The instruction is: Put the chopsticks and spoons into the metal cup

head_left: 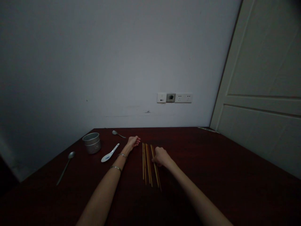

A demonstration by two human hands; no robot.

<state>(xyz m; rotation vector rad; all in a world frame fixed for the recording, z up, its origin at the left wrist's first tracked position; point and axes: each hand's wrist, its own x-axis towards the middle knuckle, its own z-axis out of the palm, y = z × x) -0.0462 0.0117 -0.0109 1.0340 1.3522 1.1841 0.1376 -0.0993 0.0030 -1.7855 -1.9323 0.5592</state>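
Note:
Several wooden chopsticks (148, 163) lie side by side on the dark red table, roughly pointing away from me. My right hand (161, 157) is closed at the rightmost chopsticks (156, 171), with its thumb and fingers pinched at their upper half. My left hand (134, 142) rests just left of the chopsticks' far ends. Its fingers are loosely curled, and no object shows in them. Two bangles (116, 168) circle my left forearm and wrist. Close to that wrist is a white soup spoon (110, 155) with a blue mark in its bowl.
A grey metal cup (92, 143) stands at the left of the table (199, 157). One metal spoon (68, 163) lies nearer me, another metal spoon (118, 134) near the back edge. Behind is a wall with sockets (183, 98); a pale door (263, 78) stands at right.

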